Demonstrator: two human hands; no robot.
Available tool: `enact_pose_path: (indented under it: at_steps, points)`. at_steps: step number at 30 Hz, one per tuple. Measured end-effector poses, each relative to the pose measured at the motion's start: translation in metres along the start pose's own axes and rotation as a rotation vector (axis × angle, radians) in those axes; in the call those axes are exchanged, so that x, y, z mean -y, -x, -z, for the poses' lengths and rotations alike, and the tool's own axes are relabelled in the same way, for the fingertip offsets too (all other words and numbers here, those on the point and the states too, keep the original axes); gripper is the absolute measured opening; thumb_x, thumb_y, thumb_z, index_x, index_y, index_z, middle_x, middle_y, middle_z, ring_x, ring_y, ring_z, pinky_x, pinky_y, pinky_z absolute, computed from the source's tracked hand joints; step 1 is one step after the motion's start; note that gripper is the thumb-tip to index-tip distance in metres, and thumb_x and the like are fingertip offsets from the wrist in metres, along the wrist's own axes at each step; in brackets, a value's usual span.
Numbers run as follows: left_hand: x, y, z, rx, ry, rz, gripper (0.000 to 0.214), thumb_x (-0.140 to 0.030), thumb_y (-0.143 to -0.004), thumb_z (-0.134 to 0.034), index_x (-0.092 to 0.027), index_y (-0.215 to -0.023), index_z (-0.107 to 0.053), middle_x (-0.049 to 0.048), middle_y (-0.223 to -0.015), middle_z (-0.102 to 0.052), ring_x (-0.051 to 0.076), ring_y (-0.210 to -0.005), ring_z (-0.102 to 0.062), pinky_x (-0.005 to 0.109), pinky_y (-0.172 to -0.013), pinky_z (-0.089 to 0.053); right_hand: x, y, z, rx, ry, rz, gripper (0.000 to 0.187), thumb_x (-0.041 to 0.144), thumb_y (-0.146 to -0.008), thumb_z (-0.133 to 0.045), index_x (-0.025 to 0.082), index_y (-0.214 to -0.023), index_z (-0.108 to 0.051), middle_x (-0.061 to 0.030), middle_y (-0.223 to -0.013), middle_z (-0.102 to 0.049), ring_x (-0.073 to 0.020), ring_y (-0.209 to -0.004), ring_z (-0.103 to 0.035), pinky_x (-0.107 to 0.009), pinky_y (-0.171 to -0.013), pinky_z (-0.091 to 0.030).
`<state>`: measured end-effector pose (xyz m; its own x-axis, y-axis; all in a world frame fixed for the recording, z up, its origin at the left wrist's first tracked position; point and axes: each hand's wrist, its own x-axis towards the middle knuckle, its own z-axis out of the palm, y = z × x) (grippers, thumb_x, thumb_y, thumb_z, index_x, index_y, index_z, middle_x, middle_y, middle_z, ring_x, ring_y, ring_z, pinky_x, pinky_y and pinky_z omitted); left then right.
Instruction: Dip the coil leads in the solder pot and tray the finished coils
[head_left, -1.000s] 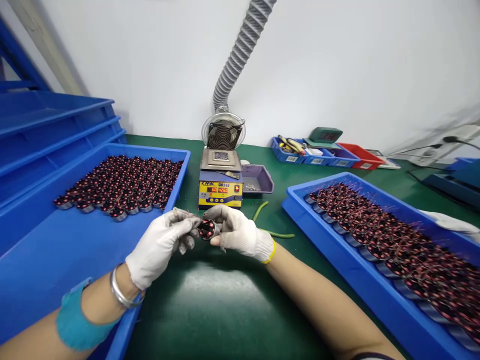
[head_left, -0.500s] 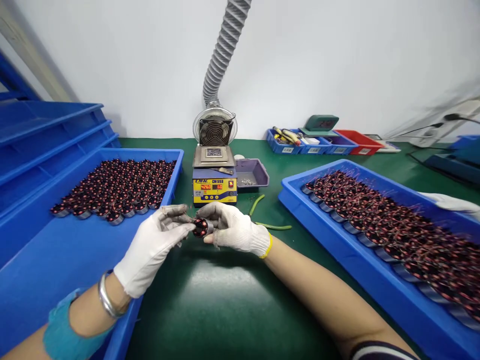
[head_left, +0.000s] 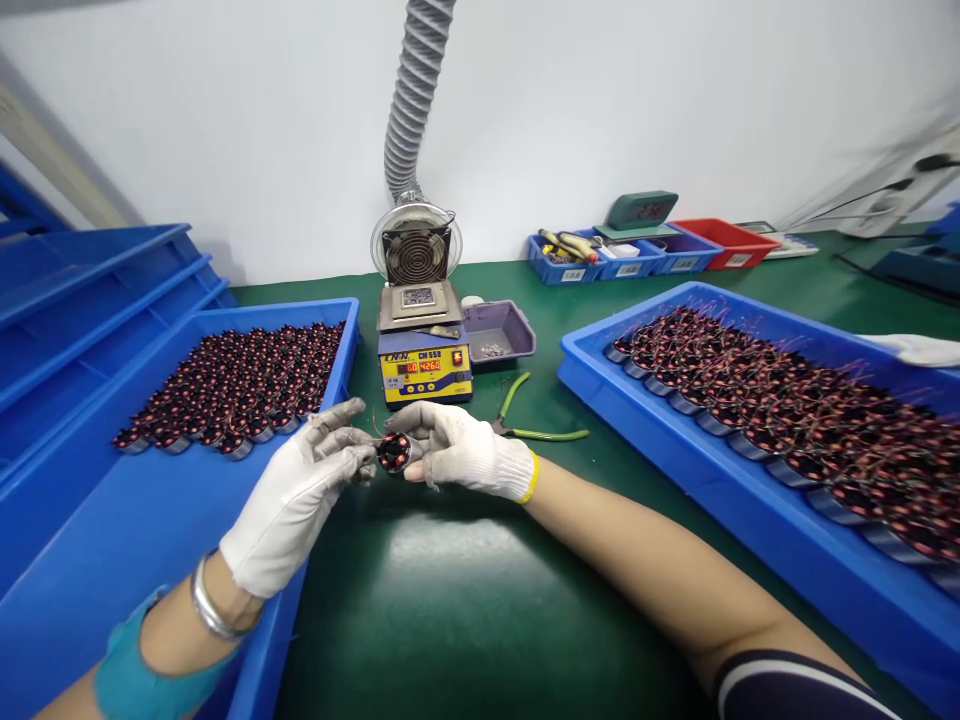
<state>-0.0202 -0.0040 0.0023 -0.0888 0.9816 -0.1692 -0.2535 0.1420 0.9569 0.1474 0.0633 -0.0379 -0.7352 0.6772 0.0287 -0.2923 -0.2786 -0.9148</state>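
Note:
A small motor stator [head_left: 394,453], a metal ring with a black core and copper-coloured windings, is gripped in my right hand [head_left: 469,452], which wears a knit glove with a bare thumb tip. Its wound face points left. My left hand [head_left: 292,500], in a white glove with dirty fingertips, closes its thumb and fingers at the stator's left edge, where thin wire leads [head_left: 376,422] come out. Exactly which strands they pinch is too small to tell. Just behind both hands stands a yellow-and-blue solder pot [head_left: 426,372] with a lit display.
Green-handled cutters [head_left: 551,435] lie right of the solder pot, near a purple tray [head_left: 517,330]. A blue tray [head_left: 142,530] of stators is at left; another blue tray [head_left: 600,385], full of wired stators, is at right. Small bins [head_left: 570,270] and an exhaust hose [head_left: 420,90] are behind.
The view has shifted slightly. My left thumb has drawn back from the stator's face to its edge, with the fingers still at the leads. My right hand keeps holding the stator.

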Motion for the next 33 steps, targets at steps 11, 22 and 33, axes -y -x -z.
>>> enact_pose_path:
  at_steps: [11,22,33]
  points:
    - [-0.0082,0.0023,0.0002,0.027,-0.031,0.01,0.059,-0.02,-0.059,-0.081,-0.017,-0.112,-0.056,-0.0003,-0.077,-0.063,0.007,-0.062,-0.057,0.013,-0.057,-0.048,-0.0029,-0.0001,0.0006,0.018,-0.004,0.035,0.046,0.012,-0.052,-0.076,0.014,-0.094,-0.056,0.0003,-0.081,-0.059,-0.0076,-0.071,-0.056,-0.017,-0.059,-0.046]
    - [-0.0063,-0.0021,0.0072,-0.008,-0.172,0.073,0.058,-0.024,-0.061,-0.08,-0.015,-0.113,-0.055,0.0017,-0.075,-0.065,0.01,-0.063,-0.059,0.015,-0.056,-0.048,-0.0012,0.0009,0.0013,0.101,0.036,0.031,0.046,0.003,-0.054,-0.071,0.014,-0.095,-0.053,0.0,-0.085,-0.061,-0.01,-0.076,-0.06,-0.02,-0.062,-0.05]
    - [-0.006,0.0035,0.0039,-0.014,-0.447,-0.269,0.062,-0.022,-0.058,-0.079,-0.017,-0.115,-0.054,0.0054,-0.099,-0.063,0.014,-0.072,-0.058,0.027,-0.07,-0.049,0.0048,0.0015,0.0061,0.13,-0.013,0.041,0.049,0.014,-0.054,-0.077,0.013,-0.097,-0.055,-0.0015,-0.084,-0.061,-0.0083,-0.071,-0.058,-0.016,-0.056,-0.046]
